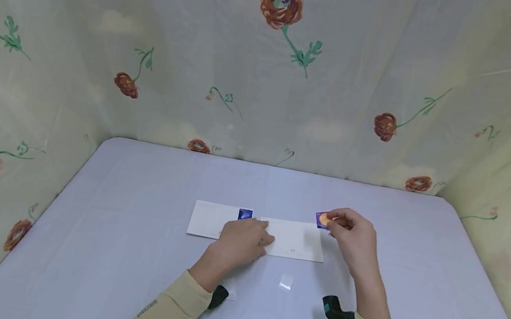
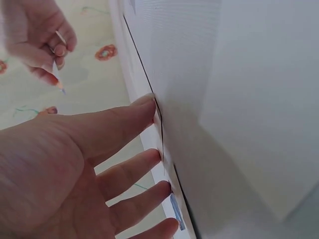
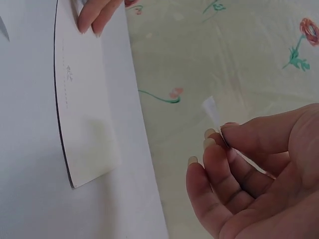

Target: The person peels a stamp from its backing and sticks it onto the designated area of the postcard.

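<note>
Two white envelope-like papers lie side by side on the table, a left one (image 1: 208, 219) and a right one (image 1: 298, 240). A dark blue stamp (image 1: 245, 213) sits at the left paper's upper right corner. My left hand (image 1: 243, 243) rests where the papers meet, its fingers fairly straight and touching them. In the left wrist view, the thumb (image 2: 142, 110) is at a paper's edge. Between thumb and fingers, my right hand (image 1: 358, 244) pinches a small purple and orange stamp (image 1: 322, 220) near the right paper's upper right corner. Its pale back shows in the right wrist view.
A small clear plastic piece (image 1: 285, 282) lies on the white table (image 1: 129, 273) in front of the right paper. Another clear piece (image 1: 232, 290) is partly hidden by the left wrist. A flowered curtain (image 1: 336, 83) stands behind the table's far edge.
</note>
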A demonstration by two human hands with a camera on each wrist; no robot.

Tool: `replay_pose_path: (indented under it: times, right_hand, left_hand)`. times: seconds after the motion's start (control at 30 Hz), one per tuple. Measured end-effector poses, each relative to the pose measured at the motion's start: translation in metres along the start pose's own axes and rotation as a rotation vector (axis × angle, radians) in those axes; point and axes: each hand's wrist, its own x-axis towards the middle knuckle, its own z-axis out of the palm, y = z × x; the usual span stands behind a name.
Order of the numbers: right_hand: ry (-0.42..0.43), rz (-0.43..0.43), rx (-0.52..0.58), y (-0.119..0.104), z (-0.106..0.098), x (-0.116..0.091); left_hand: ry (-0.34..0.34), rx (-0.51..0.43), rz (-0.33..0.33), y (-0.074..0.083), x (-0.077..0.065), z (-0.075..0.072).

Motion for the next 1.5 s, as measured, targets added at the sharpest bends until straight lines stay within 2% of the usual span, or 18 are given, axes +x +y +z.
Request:
replay_pose_path:
  times: [0.33, 0.87, 1.13, 1.5]
  right_hand:
    - [-0.08, -0.019, -0.066, 0.005, 0.004, 0.004]
    - [-0.171, -0.003, -0.106, 0.021, 0.016, 0.01]
    - [-0.179, 0.016, -0.126, 0.031, 0.022, 0.015]
    - [-0.172, 0.036, -0.09, 0.037, 0.027, 0.015]
  left_hand:
    - [-0.005, 0.005, -0.009, 0.0, 0.0, -0.003]
    - [-0.036, -0.028, -0.037, 0.001, 0.0, -0.002]
    - [-0.032, -0.028, -0.04, 0.001, -0.001, -0.002]
    - [-0.033, -0.035, -0.044, 0.001, -0.002, 0.0]
